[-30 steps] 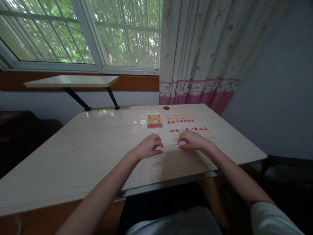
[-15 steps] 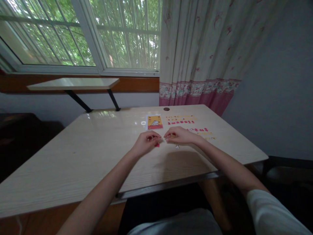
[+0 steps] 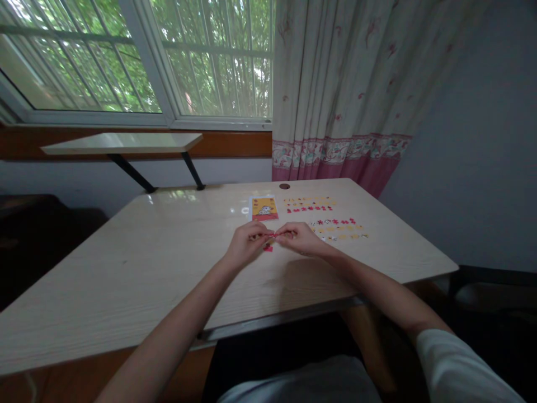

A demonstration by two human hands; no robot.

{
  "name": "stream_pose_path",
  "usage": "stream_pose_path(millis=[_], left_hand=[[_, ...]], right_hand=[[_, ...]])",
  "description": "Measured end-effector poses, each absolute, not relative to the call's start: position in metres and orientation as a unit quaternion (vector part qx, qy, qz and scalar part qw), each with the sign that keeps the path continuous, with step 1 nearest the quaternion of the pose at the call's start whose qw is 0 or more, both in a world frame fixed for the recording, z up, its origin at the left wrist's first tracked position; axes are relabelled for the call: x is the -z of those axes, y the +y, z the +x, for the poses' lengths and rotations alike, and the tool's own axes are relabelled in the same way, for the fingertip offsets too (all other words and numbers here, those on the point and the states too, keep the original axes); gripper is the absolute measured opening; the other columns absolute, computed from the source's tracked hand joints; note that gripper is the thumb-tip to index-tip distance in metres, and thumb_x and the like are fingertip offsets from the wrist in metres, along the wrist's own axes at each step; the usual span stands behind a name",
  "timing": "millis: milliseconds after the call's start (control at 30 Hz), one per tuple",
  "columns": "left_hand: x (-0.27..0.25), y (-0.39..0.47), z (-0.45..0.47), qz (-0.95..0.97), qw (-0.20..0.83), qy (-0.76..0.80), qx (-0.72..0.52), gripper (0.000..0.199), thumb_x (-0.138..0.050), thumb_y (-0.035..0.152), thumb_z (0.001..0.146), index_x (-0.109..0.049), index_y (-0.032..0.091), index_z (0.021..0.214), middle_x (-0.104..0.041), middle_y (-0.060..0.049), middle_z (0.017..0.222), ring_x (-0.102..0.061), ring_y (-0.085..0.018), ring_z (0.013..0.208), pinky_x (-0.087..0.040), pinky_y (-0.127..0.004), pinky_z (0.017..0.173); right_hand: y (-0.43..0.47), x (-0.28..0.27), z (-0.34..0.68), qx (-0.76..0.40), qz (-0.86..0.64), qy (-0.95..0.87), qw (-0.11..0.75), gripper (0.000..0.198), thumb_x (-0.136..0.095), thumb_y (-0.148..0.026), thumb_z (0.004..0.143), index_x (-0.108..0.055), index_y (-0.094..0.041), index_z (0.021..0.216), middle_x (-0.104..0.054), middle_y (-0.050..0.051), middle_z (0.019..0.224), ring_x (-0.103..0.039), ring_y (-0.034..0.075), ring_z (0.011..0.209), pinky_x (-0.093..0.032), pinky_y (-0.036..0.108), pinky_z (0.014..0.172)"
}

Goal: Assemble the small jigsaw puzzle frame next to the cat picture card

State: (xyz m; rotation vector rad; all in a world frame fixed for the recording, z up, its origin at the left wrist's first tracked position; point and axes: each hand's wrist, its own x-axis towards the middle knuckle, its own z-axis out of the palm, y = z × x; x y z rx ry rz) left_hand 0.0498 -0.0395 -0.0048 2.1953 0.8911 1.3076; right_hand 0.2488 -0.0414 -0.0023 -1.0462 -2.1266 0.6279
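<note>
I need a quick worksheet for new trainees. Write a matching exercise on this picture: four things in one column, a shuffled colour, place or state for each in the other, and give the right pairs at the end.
1. Shelf
2. Card
3. Left hand
4. Piece rows

a. curled, facing the right hand
b. red and yellow, to the right of the card
c. raised on black supports
d. printed with a pale animal

Pairs: 1-c, 2-d, 3-a, 4-b

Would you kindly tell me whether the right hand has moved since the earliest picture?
Yes, the right hand has moved leftward, judged against the round desk hole.
</note>
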Motion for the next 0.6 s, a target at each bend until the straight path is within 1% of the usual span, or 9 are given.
stream_pose_path(millis=[133, 200, 267, 333, 400, 500, 600], left_hand=[[0.005, -0.04, 0.049, 0.803, 0.211, 0.318, -0.457, 0.016, -0.061, 0.03, 0.08, -0.072, 0.018, 0.083, -0.065, -0.007, 0.077, -0.058, -0.014, 0.07, -0.045, -0.024, 0.059], [0.004, -0.041, 0.05, 0.788, 0.232, 0.339, -0.459, 0.017, -0.063, 0.032, 0.079, -0.072, 0.017, 0.083, -0.066, -0.007, 0.078, -0.058, -0.014, 0.069, -0.045, -0.024, 0.059], [0.004, -0.041, 0.053, 0.745, 0.291, 0.369, -0.473, 0.023, -0.065, 0.037, 0.077, -0.072, 0.017, 0.084, -0.068, -0.007, 0.08, -0.06, -0.015, 0.068, -0.048, -0.026, 0.059], [0.005, -0.04, 0.056, 0.693, 0.373, 0.38, -0.485, 0.031, -0.069, 0.042, 0.072, -0.07, 0.015, 0.087, -0.069, -0.007, 0.078, -0.061, -0.016, 0.067, -0.051, -0.028, 0.059], [0.006, -0.039, 0.058, 0.658, 0.439, 0.369, -0.488, 0.036, -0.073, 0.044, 0.066, -0.069, 0.014, 0.085, -0.069, -0.006, 0.075, -0.063, -0.016, 0.065, -0.053, -0.03, 0.06], [0.008, -0.037, 0.059, 0.643, 0.473, 0.358, -0.484, 0.035, -0.078, 0.041, 0.06, -0.067, 0.013, 0.078, -0.068, -0.005, 0.071, -0.063, -0.016, 0.062, -0.054, -0.03, 0.059], [0.007, -0.035, 0.057, 0.641, 0.479, 0.366, -0.475, 0.032, -0.078, 0.04, 0.06, -0.067, 0.013, 0.075, -0.068, -0.004, 0.068, -0.062, -0.016, 0.06, -0.054, -0.029, 0.057]], right_hand=[[-0.042, 0.002, 0.248, -0.214, -0.41, -0.81, 0.36, 0.022, -0.065, -0.037, 0.077, -0.071, -0.019, 0.088, -0.066, 0.001, 0.073, -0.05, 0.009, 0.059, -0.038, 0.021, 0.055], [-0.042, 0.003, 0.248, -0.196, -0.404, -0.811, 0.376, 0.021, -0.065, -0.036, 0.076, -0.071, -0.019, 0.088, -0.066, 0.001, 0.073, -0.052, 0.01, 0.06, -0.039, 0.022, 0.056], [-0.041, 0.005, 0.248, -0.158, -0.399, -0.81, 0.401, 0.02, -0.065, -0.037, 0.076, -0.071, -0.02, 0.087, -0.067, 0.002, 0.075, -0.055, 0.011, 0.063, -0.04, 0.023, 0.06], [-0.039, 0.007, 0.249, -0.106, -0.395, -0.809, 0.423, 0.021, -0.065, -0.038, 0.077, -0.07, -0.02, 0.086, -0.068, 0.003, 0.076, -0.058, 0.013, 0.069, -0.042, 0.025, 0.066], [-0.038, 0.009, 0.249, -0.059, -0.39, -0.815, 0.424, 0.021, -0.065, -0.039, 0.077, -0.069, -0.021, 0.085, -0.068, 0.003, 0.077, -0.06, 0.015, 0.074, -0.041, 0.028, 0.072], [-0.039, 0.011, 0.249, -0.014, -0.378, -0.834, 0.402, 0.022, -0.065, -0.041, 0.078, -0.068, -0.02, 0.086, -0.069, 0.003, 0.079, -0.061, 0.016, 0.077, -0.038, 0.029, 0.073], [-0.039, 0.01, 0.251, 0.001, -0.36, -0.849, 0.386, 0.025, -0.062, -0.043, 0.08, -0.067, -0.02, 0.087, -0.069, 0.004, 0.079, -0.061, 0.016, 0.078, -0.037, 0.029, 0.072]])
